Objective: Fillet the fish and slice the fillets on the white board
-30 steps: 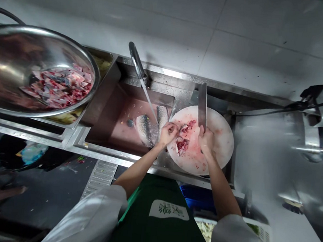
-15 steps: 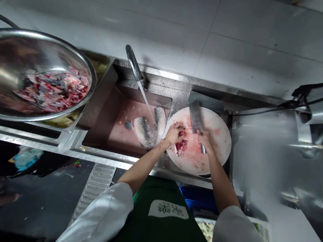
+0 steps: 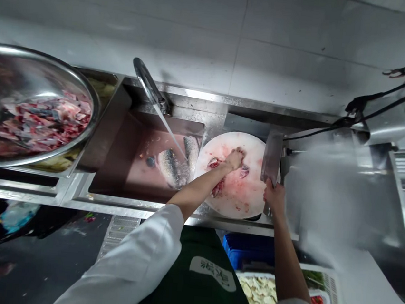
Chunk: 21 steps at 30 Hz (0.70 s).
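Observation:
My right hand (image 3: 274,195) is wrapped round the handle of a cleaver (image 3: 272,156). The broad blade is over the right edge of a round white cutting board (image 3: 255,202). Over the board's upper middle is my left hand (image 3: 235,158), its fingers curled down; what they hold, if anything, is hidden. A small fish piece (image 3: 244,171) lies just to its right. More bloody fish pieces (image 3: 216,188) lie by my left forearm, which partly hides them.
Left of the board, a tap (image 3: 147,79) runs over a sink (image 3: 115,162) with fish (image 3: 168,168) in it. A large steel bowl (image 3: 94,108) of cut fish stands farther left. Behind the board a flat dark blade (image 3: 244,123) lies along the wall. Black cables (image 3: 357,107) hang at right.
My right hand has carried the cleaver right, from the board's middle to its right edge. My left hand has moved right and away from me across the board. The view has shifted.

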### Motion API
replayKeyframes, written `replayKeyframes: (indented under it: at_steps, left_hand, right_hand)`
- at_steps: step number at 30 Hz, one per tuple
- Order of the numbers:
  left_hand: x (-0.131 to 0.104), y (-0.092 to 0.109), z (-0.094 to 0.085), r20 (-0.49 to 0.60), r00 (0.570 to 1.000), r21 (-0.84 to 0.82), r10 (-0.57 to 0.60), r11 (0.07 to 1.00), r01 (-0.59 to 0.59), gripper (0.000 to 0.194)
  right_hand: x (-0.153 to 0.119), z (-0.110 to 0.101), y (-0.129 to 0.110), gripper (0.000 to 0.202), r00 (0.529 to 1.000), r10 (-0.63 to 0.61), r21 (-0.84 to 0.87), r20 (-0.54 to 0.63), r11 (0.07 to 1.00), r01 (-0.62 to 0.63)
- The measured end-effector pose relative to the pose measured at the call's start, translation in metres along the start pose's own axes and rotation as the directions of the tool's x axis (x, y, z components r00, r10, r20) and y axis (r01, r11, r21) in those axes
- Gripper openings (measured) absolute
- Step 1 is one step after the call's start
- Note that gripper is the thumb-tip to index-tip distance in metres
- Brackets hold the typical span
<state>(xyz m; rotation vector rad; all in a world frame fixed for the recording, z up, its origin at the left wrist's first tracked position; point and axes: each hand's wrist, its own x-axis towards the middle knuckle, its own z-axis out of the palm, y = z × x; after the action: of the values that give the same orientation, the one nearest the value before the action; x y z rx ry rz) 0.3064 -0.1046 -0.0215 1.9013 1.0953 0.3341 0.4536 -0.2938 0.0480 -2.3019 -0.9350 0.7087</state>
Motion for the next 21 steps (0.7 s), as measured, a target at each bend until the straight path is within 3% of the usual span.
replayKeyframes:
  at_steps: [3,6,8,11,13,14,17,19,21]
  left_hand:
    - [-0.008,0.003,-0.005,-0.026,0.998,-0.155,-0.05,0.987,0.046,0.012]
    - [-0.041,-0.012,-0.036,-0.115,0.99,-0.292,-0.076,0.956,0.04,0.004]
    - [-0.083,-0.032,-0.067,-0.211,0.966,-0.515,-0.148,0.857,0.018,0.011]
    - [-0.177,-0.075,-0.113,-0.303,0.878,-0.842,-0.371,0.536,-0.064,0.032]
    - [-0.255,-0.109,-0.135,-0.321,0.768,-0.905,-0.554,0.419,-0.077,0.039]
    - [-0.295,-0.126,-0.142,-0.315,0.691,-0.924,-0.651,0.377,-0.067,0.04]
    - [-0.409,-0.172,-0.162,-0.281,0.393,-0.957,-0.875,0.283,-0.055,0.033]
    - [-0.474,-0.196,-0.185,-0.284,0.207,-0.958,-0.936,0.285,-0.027,0.029]
    - [-0.529,-0.216,-0.223,-0.385,0.081,-0.921,-0.919,0.389,0.033,0.027]
  right_hand:
    - [-0.022,-0.001,0.018,0.054,1.0,0.016,-0.011,0.009,1.0,-0.016]
    - [-0.039,0.0,0.026,0.051,0.996,-0.079,-0.078,0.045,0.994,0.082]
    - [-0.045,0.003,0.024,0.048,0.978,-0.178,-0.156,0.113,0.968,0.194]
    - [-0.046,0.016,0.013,0.042,0.935,-0.246,-0.304,0.256,0.897,0.32]
    - [-0.042,0.027,0.004,0.039,0.916,-0.217,-0.401,0.336,0.847,0.348]
    - [-0.04,0.033,0.001,0.039,0.911,-0.2,-0.441,0.36,0.824,0.355]
    - [-0.031,0.044,-0.003,0.039,0.904,-0.192,-0.519,0.381,0.765,0.381]
    - [-0.024,0.048,-0.002,0.041,0.903,-0.218,-0.542,0.37,0.739,0.4]
    - [-0.017,0.051,-0.002,0.041,0.901,-0.232,-0.557,0.367,0.721,0.413]
